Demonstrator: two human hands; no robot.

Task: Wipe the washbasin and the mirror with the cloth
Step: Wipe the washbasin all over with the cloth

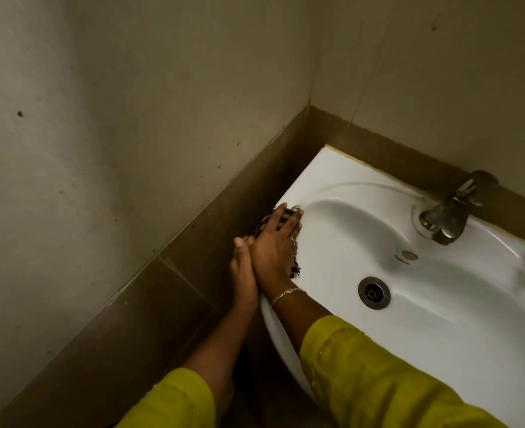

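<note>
The white washbasin [440,304] fills the right half of the view, set against the wall. A dark striped cloth [266,222] lies over the basin's left rim. My right hand [275,248] presses flat on the cloth, fingers spread toward the back of the rim; a bracelet sits on its wrist. My left hand [242,273] rests against the outer side of the rim, touching my right hand, its fingers partly hidden behind it. Whether the left hand grips the cloth is hidden. The mirror is out of view.
A metal tap [452,211] stands at the basin's back edge, and a round metal drain [374,292] sits in the bowl. Brown tiles [193,257] line the corner walls close to the basin's left side and back. Pale walls rise above.
</note>
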